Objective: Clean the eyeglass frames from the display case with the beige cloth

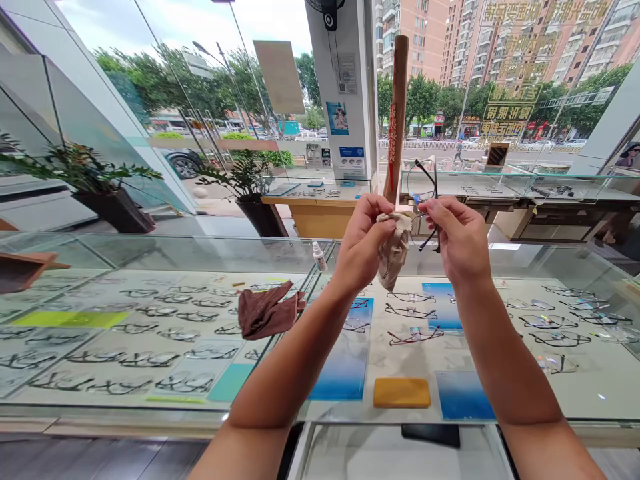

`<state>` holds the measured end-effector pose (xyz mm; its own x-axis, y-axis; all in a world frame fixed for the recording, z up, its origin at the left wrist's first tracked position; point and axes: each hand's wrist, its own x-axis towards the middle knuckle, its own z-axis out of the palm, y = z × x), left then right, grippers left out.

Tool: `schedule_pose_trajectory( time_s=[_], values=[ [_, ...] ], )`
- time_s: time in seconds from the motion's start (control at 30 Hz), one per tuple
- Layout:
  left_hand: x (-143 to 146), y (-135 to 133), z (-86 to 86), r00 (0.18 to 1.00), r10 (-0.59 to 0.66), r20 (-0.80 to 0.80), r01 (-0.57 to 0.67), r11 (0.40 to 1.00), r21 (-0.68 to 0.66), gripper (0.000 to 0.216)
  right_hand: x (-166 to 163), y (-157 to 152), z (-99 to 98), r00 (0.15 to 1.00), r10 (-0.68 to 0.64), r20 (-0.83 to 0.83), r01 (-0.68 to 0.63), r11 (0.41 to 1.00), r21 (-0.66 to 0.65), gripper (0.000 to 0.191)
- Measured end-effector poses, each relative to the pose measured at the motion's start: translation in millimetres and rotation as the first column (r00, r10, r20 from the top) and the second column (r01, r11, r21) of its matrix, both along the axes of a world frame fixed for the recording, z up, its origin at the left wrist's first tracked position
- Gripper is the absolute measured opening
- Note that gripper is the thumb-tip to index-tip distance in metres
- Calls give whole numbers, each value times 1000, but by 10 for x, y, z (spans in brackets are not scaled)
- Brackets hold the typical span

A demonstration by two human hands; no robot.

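I hold a pair of thin dark-framed glasses (425, 190) up at chest height over a glass display counter (200, 253). My right hand (457, 237) pinches the frame by its lower edge, fingers closed. My left hand (363, 237) is closed on a beige cleaning cloth (395, 250), which hangs down between my hands and touches the glasses' left lens.
A brown cloth (267, 310) and a small spray bottle (319, 257) lie on the counter top. Under the glass are rows of several spectacle frames (150, 333), blue cards and a yellow pad (401, 392). A wooden post (397, 113), potted plants (107, 190) and more counters stand behind.
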<state>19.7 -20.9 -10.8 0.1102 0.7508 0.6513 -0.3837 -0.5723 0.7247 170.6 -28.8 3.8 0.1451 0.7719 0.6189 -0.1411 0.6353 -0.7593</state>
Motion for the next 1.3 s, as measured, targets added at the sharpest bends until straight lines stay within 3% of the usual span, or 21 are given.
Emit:
schedule_pose_trajectory(
  time_s=[0.17,0.43,0.6,0.7,0.83,0.97,1.07,1.3],
  values=[
    [68,31,-56,999,-26,-32,28,998,61,33,-95,-35,-33,999,-41,-23,43,996,79,14],
    [4,9,-59,973,169,-157,-143,976,162,25,-67,-41,-40,990,-136,27,133,986,97,15],
    [-118,-36,42,947,126,-296,-72,980,187,22,25,-90,36,994,-105,6,104,993,62,16],
    [-206,-62,98,922,113,-371,-51,984,172,18,104,-105,88,997,-55,47,54,998,30,17],
    [-312,-61,143,873,247,-420,-173,963,208,19,233,-74,131,986,76,149,-67,996,-59,16],
    [-389,-63,187,796,442,-414,-324,888,326,10,337,-49,151,936,187,298,-146,977,-154,15],
    [-425,-107,229,742,534,-406,-378,833,404,16,384,-63,169,892,263,369,-206,961,-187,19],
    [-493,-295,324,771,451,-450,-337,888,313,22,506,51,149,741,386,549,-265,920,-289,34]
  ],
)
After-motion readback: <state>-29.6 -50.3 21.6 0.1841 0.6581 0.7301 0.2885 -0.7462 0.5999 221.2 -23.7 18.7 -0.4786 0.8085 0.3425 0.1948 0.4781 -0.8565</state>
